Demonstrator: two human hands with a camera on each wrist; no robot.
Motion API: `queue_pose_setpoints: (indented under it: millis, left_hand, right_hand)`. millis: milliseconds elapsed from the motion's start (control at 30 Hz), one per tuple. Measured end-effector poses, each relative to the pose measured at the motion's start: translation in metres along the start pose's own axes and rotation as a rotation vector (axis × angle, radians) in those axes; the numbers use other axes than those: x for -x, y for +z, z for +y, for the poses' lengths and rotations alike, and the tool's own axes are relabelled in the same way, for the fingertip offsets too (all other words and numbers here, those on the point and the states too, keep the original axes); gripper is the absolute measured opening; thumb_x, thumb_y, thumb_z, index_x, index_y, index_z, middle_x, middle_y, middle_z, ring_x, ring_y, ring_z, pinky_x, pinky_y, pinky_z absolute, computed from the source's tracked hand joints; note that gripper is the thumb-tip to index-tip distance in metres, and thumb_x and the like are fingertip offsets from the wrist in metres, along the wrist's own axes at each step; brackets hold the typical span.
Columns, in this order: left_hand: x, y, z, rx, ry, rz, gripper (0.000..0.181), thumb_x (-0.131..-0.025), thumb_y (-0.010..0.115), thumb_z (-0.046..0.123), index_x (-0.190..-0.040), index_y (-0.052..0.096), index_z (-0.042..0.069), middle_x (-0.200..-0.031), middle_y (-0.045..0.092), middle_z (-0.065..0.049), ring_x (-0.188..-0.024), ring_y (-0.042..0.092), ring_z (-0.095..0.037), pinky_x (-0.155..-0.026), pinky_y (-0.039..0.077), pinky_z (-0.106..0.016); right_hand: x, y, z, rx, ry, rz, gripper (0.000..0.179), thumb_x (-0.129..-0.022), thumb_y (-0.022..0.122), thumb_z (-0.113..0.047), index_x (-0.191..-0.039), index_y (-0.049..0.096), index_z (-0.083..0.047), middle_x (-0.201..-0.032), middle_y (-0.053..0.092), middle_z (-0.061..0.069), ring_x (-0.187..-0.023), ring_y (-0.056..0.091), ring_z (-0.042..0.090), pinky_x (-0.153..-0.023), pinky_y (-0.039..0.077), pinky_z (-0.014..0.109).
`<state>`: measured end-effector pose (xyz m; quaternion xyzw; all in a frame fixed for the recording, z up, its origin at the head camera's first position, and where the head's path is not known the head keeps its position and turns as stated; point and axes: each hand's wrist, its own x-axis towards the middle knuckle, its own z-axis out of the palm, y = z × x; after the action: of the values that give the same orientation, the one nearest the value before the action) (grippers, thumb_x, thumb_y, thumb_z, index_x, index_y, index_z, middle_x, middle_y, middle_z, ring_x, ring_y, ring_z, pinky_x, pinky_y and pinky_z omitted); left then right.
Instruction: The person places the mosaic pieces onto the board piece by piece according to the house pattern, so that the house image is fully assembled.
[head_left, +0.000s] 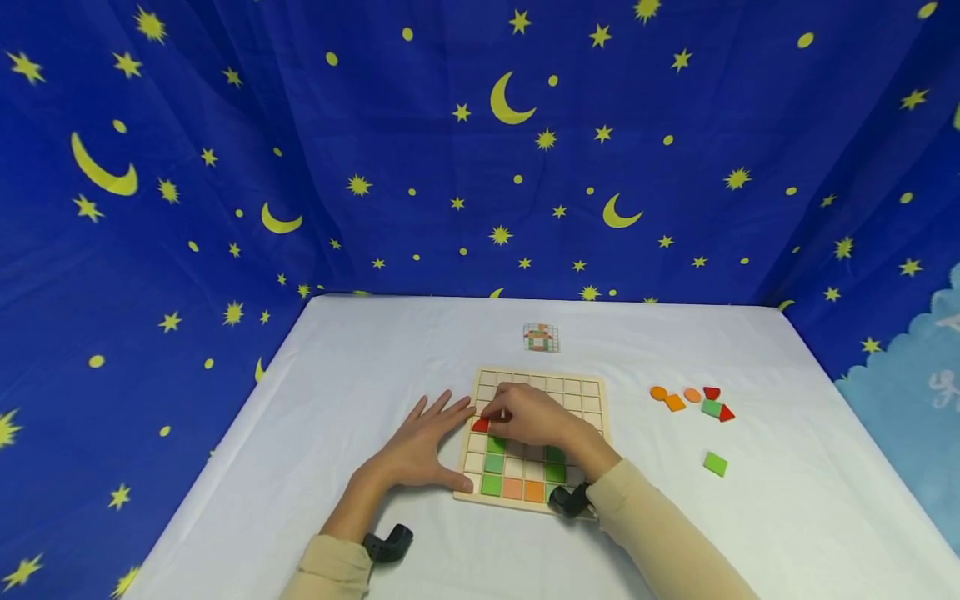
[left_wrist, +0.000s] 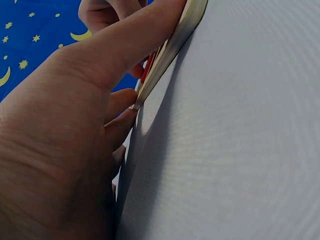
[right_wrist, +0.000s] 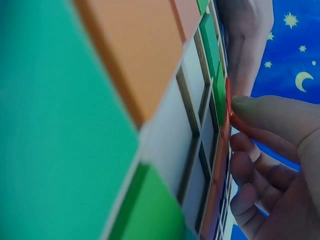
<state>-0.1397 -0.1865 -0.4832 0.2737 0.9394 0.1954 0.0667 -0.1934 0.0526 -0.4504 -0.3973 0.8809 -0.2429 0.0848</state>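
A wooden grid board (head_left: pixel 468 497) lies on the white table. Green, teal, salmon and orange tiles fill some of its squares, among them a green tile (head_left: pixel 491 484) and an orange tile (head_left: pixel 535 492). My left hand (head_left: pixel 417 448) spreads along the board's left edge, its thumb on the lower left corner and its fingertips touching the edge higher up. Over the board, my right hand (head_left: pixel 532 416) pinches a red tile (right_wrist: pixel 228 96) between thumb and forefinger at the left column. That red tile has a rounded edge in the head view; my fingers partly cover it.
Right of the board lie loose pieces: an orange disc (head_left: pixel 658 392), an orange square (head_left: pixel 676 402), a salmon disc (head_left: pixel 692 395), red pieces (head_left: pixel 712 392) and green tiles (head_left: pixel 716 463). Behind the board sits a pattern card (head_left: pixel 542 337). A blue star-and-moon curtain (head_left: pixel 435 150) surrounds the table.
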Motion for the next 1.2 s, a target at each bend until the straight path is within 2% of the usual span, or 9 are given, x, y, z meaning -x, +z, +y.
queue_pose_setpoints:
  millis: [467,833,1200]
  left_hand:
    - [0.000,-0.001,0.000,-0.007,-0.011,0.006,0.117,-0.056,0.065,0.084,-0.152,0.031,0.026,-0.158,0.019,0.010,-0.145,0.004,-0.018,-0.116,-0.001,-0.043]
    - [-0.001,0.001,-0.001,0.002,0.010,0.017,0.117,-0.057,0.067,0.082,-0.152,0.031,0.025,-0.158,0.019,0.010,-0.146,0.005,-0.020,-0.116,-0.001,-0.045]
    - [-0.001,0.002,-0.002,0.006,0.023,0.032,0.117,-0.056,0.068,0.082,-0.152,0.031,0.024,-0.158,0.020,0.009,-0.146,0.006,-0.021,-0.116,0.000,-0.045]
  right_hand:
    - [0.024,-0.014,0.014,-0.085,0.048,0.089,0.024,-0.087,0.072,-0.021,-0.109,0.073,-0.013,-0.091,0.062,-0.003,-0.076,0.056,0.012,-0.066,0.049,0.027]
    - [0.044,-0.028,0.027,-0.034,0.085,0.114,0.025,-0.087,0.072,-0.021,-0.110,0.073,-0.011,-0.097,0.062,-0.002,-0.076,0.055,0.011,-0.066,0.049,0.029]
    - [0.062,-0.029,0.040,0.010,0.125,0.115,0.021,-0.087,0.071,-0.022,-0.107,0.073,-0.015,-0.093,0.060,-0.005,-0.077,0.055,0.011,-0.069,0.049,0.028]
